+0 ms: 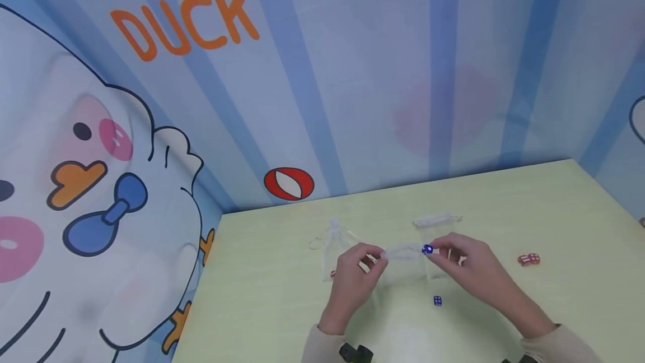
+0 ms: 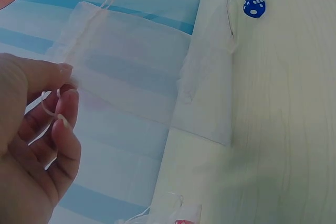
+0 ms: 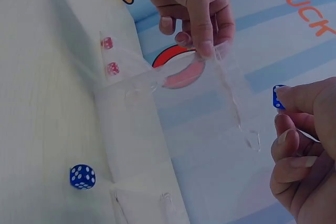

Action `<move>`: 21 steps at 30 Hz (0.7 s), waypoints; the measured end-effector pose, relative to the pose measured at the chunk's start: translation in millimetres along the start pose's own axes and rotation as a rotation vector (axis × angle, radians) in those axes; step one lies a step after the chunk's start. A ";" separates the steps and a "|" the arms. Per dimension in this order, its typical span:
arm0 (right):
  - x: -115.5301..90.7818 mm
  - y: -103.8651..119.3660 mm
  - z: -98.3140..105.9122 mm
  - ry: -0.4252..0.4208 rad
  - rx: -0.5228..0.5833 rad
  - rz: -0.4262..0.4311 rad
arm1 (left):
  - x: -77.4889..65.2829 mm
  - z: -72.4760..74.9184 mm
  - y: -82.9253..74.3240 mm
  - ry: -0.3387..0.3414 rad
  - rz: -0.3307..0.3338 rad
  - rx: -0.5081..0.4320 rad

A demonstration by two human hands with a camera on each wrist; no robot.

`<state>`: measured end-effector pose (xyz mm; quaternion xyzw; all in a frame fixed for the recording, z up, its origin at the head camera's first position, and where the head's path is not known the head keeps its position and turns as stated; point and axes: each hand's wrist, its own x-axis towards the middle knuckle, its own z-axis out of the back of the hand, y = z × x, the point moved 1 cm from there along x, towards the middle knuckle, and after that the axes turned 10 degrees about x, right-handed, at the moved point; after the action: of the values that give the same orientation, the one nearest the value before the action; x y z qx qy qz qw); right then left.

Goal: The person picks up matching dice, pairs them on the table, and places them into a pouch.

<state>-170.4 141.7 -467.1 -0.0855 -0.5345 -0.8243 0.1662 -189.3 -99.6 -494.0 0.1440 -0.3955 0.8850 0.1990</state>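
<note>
My left hand pinches one top corner of a sheer white drawstring pouch, which hangs spread out above the table. Between thumb and fingertips, my right hand holds a blue die with white dots. That die is close to the pouch's other top corner, apart from the cloth in the right wrist view. A second blue die lies on the table below the hands. Partly behind the left hand lies another sheer pouch, with red dice inside it.
A third sheer pouch lies flat farther back, partly behind the held one. Two red dice sit side by side on the table to the right. A printed cloth backdrop rises along the table's back edge.
</note>
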 end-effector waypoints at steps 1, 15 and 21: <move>2.6 2.8 -1.3 0.002 0.004 0.008 | 0.1 -0.1 0.1 0.002 0.001 0.001; 15.3 1.7 -13.2 0.037 -0.016 0.000 | 0.6 -4.9 -0.5 0.017 -0.014 -0.006; 15.1 1.3 -14.8 0.039 -0.019 0.016 | 0.4 -4.1 1.0 0.017 -0.003 -0.002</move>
<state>-183.4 125.0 -467.3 -0.0753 -0.5225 -0.8295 0.1824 -190.4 -97.0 -497.1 0.1370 -0.3946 0.8854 0.2040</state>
